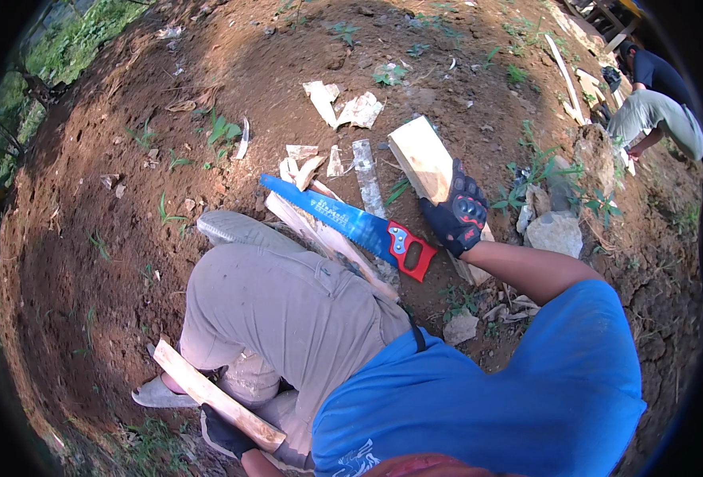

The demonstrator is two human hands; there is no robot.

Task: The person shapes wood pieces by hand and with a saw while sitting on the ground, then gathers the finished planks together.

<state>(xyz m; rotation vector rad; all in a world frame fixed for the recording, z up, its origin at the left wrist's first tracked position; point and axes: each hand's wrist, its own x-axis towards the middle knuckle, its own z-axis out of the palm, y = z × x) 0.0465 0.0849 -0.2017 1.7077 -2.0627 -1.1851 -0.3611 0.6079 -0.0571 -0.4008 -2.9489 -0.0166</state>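
My left hand (228, 433), in a black glove, is closed round the lower end of a pale wooden slat (216, 397) beside my bent leg. On the right, my right hand (461, 211), in a black glove with padded knuckles, grips a thick squared wooden block (421, 157) across its middle. The block's lower end (472, 269) shows past my wrist. Between my leg and the block lies a handsaw with a blue blade (331, 213) and red handle (411, 252). Its blade rests across a split length of wood (319, 230).
Wood offcuts and bark chips (359, 110) are scattered ahead on sloping brown soil. A flat greyish strip (367, 179) lies near the saw. Rocks (554, 233) sit to the right. Another person (660, 111) bends over at the far right, near long wooden pieces (566, 78).
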